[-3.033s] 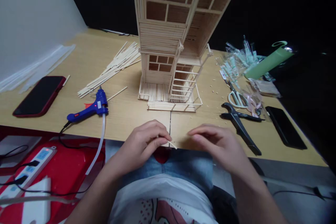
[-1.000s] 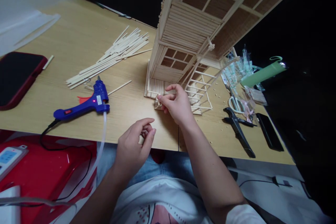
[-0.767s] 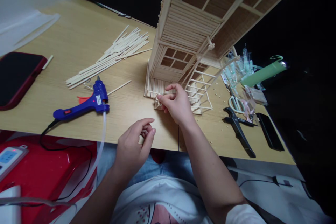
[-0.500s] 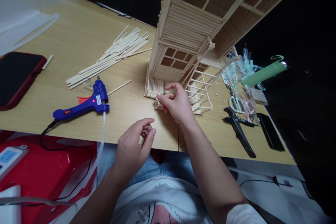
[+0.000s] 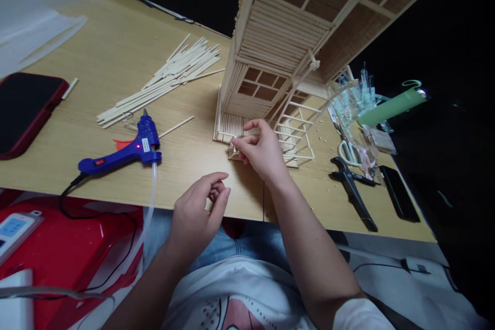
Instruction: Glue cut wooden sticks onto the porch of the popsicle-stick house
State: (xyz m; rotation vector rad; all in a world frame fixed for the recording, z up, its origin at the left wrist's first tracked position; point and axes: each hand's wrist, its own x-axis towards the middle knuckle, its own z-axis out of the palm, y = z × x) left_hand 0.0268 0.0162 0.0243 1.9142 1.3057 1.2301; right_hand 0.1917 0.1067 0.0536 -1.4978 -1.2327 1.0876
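A tall model house built of thin wooden sticks stands on the table, with lattice windows and a stick-floored porch. My right hand is at the porch's front edge, thumb and fingertips closed on a small stick frame there. Its fingers partly hide the frame. To the right of that hand, a ladder-like stick railing slopes down the house front. My left hand hovers over the table's near edge, fingers loosely curled and thumb apart, with nothing in it.
At left lie a blue glue gun with its light on, a stick pile and a red-cased phone. On the right are black cutters, scissors, a black phone and a green bottle.
Both hands keep nearly the same pose and place. The whole view has shifted very slightly; nothing is visibly taken up or let go.
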